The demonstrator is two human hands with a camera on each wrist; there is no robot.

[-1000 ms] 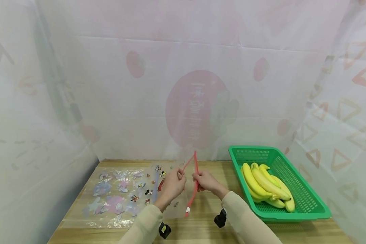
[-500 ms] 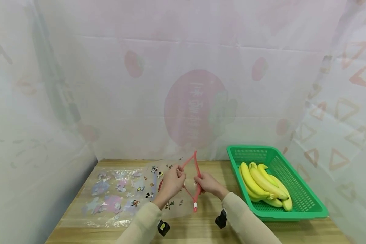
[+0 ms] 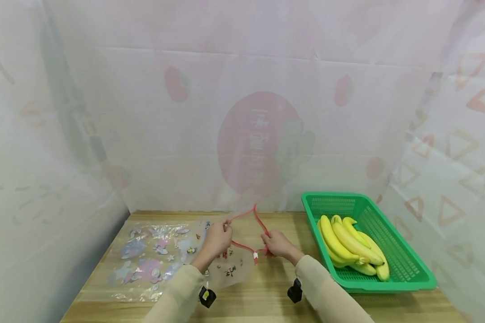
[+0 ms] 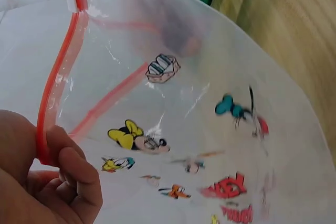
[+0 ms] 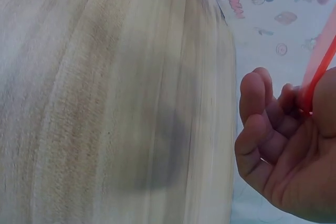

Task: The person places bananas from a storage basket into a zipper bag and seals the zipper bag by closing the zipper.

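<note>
A clear zip bag (image 4: pixel 184 108) printed with small cartoon figures is held with its red-edged mouth spread into a wide diamond. My left hand (image 3: pixel 217 238) pinches one red zip edge between thumb and fingers, as the left wrist view shows up close. Opposite it, my right hand (image 3: pixel 280 244) pinches the other red edge, its remaining fingers curled beside it. A white slider (image 3: pixel 255 255) sits at the near corner of the mouth. The bag's body extends left under my left forearm.
Flat on the wooden table (image 3: pixel 266 296) at the left lies another clear bag (image 3: pixel 145 260) with pastel prints. At the right stands a green basket (image 3: pixel 418 269) holding several bananas (image 3: pixel 339 237). White printed sheeting (image 3: pixel 242 67) walls the back and sides.
The bag's mouth has widened from a narrow gap to a broad diamond. My left hand has moved left and my right hand slightly right, both still gripping the red edges.
</note>
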